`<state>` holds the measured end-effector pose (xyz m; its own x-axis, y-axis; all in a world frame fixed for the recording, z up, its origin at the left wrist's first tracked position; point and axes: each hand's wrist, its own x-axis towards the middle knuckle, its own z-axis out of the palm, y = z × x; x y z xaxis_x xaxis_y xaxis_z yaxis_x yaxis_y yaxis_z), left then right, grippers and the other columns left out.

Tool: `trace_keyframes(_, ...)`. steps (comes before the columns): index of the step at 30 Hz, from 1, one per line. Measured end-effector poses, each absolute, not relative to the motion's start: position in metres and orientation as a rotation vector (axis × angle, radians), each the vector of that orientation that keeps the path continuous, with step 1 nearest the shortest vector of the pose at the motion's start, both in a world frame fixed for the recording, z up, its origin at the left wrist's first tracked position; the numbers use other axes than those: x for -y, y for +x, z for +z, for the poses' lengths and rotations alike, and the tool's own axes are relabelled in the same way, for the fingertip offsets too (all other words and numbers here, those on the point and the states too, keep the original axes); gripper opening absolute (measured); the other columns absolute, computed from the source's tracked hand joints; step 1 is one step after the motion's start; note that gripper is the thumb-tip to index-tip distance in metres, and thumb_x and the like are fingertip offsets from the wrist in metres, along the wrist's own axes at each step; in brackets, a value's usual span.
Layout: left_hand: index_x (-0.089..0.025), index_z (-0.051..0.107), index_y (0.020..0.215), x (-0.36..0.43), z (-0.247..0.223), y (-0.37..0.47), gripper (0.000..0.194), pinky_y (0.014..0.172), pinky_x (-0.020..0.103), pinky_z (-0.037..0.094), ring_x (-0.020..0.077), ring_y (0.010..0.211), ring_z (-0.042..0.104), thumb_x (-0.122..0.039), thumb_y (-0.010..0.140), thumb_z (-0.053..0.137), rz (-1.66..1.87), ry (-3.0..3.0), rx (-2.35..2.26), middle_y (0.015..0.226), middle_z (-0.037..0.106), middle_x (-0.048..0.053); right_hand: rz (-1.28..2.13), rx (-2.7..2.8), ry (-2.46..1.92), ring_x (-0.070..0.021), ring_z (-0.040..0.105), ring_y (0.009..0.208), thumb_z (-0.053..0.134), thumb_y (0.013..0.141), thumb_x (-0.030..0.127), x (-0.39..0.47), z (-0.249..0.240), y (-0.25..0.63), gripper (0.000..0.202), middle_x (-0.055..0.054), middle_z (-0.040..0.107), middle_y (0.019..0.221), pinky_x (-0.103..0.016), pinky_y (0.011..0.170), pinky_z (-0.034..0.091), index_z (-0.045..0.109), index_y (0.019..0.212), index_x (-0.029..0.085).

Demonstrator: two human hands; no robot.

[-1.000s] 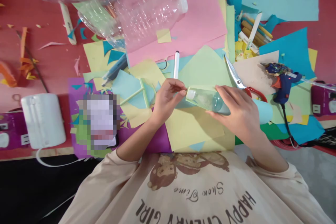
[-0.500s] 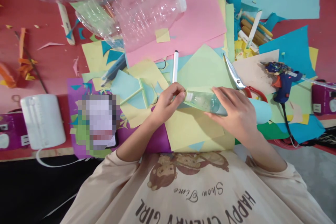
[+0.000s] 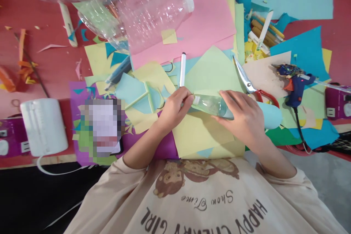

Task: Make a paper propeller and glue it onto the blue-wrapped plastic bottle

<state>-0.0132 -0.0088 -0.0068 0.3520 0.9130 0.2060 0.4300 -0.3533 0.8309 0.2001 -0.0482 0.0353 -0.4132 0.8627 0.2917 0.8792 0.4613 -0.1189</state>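
A small clear plastic bottle (image 3: 210, 105) lies sideways over sheets of coloured paper, its lower half wrapped in light blue paper (image 3: 271, 115). My right hand (image 3: 242, 119) grips the bottle's body from above. My left hand (image 3: 175, 108) pinches the white cap end with fingertips, covering most of the cap. Under the bottle lies a yellow sheet (image 3: 200, 135). A white marker (image 3: 182, 69) lies just beyond my left hand.
Scissors with red handles (image 3: 251, 84) and a blue glue gun (image 3: 296, 84) lie to the right. Empty clear bottles (image 3: 153, 14) rest on pink paper (image 3: 211, 25) at the back. A white roll (image 3: 44, 126) stands at left, a blurred-out object (image 3: 104, 124) beside it.
The bottle has shifted slightly left and toward me. My left fingers have closed over the cap, which was showing a second ago.
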Motion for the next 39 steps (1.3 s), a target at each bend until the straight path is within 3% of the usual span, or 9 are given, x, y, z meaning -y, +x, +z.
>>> trace_keyframes(16,-0.023,0.033,0.074,0.0081,-0.0117,-0.0132,0.025,0.055,0.028,0.032,0.0141,0.061,0.042,-0.028,0.098,0.031,0.841,2.168,-1.265,0.067,0.046,-0.001,-0.002,2.421,-1.530,-0.0255,0.065,0.096,0.065,0.085,0.034,0.0467,0.0337,0.1998,0.044,-0.013,0.070,0.109,-0.037,0.082,0.051,0.057,0.121,0.010)
trace_keyframes(23,-0.022,0.035,0.072,0.0069,-0.0117,-0.0145,0.026,0.054,0.026,0.033,0.0132,0.059,0.041,-0.030,0.097,0.037,0.851,2.153,-1.256,0.065,0.043,-0.002,-0.025,2.416,-1.491,-0.0257,0.066,0.095,0.068,0.082,0.034,0.0461,0.0356,0.2011,0.045,-0.013,0.071,0.107,-0.036,0.084,0.052,0.060,0.118,0.008)
trace_keyframes(39,-0.023,0.034,0.074,0.0058,-0.0144,-0.0140,0.022,0.055,0.027,0.033,0.0145,0.059,0.039,-0.023,0.096,0.036,0.949,2.247,-1.215,0.064,0.041,-0.002,-0.001,2.395,-1.507,-0.0257,0.065,0.096,0.066,0.083,0.034,0.0470,0.0349,0.2016,0.044,-0.012,0.071,0.108,-0.037,0.083,0.052,0.058,0.120,0.012)
